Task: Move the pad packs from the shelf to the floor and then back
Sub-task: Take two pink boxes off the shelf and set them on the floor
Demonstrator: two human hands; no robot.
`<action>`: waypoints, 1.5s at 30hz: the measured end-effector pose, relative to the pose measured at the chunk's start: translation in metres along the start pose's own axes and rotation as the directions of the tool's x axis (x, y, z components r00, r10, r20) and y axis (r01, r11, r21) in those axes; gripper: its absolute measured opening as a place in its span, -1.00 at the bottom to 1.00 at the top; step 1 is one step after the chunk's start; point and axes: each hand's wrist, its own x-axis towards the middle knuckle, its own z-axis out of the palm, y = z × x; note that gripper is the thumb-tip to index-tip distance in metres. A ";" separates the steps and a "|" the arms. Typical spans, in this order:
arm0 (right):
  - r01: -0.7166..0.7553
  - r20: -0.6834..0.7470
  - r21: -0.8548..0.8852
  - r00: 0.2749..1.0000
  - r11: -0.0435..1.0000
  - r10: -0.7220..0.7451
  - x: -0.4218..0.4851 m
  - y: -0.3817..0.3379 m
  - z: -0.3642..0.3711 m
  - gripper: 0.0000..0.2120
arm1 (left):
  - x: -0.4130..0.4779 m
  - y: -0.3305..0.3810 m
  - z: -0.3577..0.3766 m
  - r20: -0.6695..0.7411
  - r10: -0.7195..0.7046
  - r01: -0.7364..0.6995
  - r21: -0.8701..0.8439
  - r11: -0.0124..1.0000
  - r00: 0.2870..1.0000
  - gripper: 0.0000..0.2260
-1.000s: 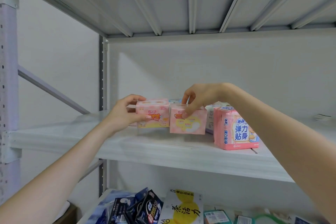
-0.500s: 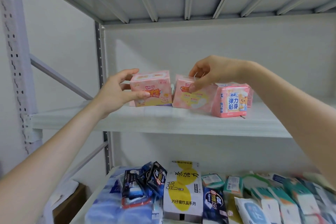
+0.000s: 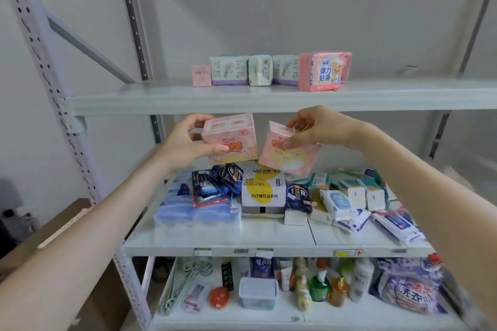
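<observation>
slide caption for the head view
Left hand grips a boxy pink pad pack, right hand pinches a soft pink pack, below the upper shelf.

A white box with a big yellow spot (image 3: 263,191) stands in the middle of the frame. Soft blue packs (image 3: 196,213) lie just left of it, and white packs with green tops (image 3: 363,193) stand to its right. Lower down sits a clear tub (image 3: 258,293), with a red round thing (image 3: 219,297) on its left and a green bottle (image 3: 318,287) on its right. A brown cardboard box (image 3: 53,226) is at the lower left.
</observation>
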 end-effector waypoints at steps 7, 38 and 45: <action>-0.073 0.089 -0.011 0.993 0.997 0.074 -0.063 0.043 0.040 -0.47 | -0.075 -0.019 0.047 0.049 -0.115 0.115 -0.005 0.993 0.992 -0.32; -0.580 0.387 0.089 0.769 0.810 0.509 -0.222 0.254 0.421 -0.37 | -0.345 -0.347 0.166 0.244 -0.709 0.711 0.094 0.697 0.662 -0.37; -0.635 0.418 0.089 0.723 0.767 0.550 -0.197 0.328 0.502 -0.37 | -0.335 -0.448 0.195 0.248 -0.744 0.739 0.132 0.661 0.621 -0.40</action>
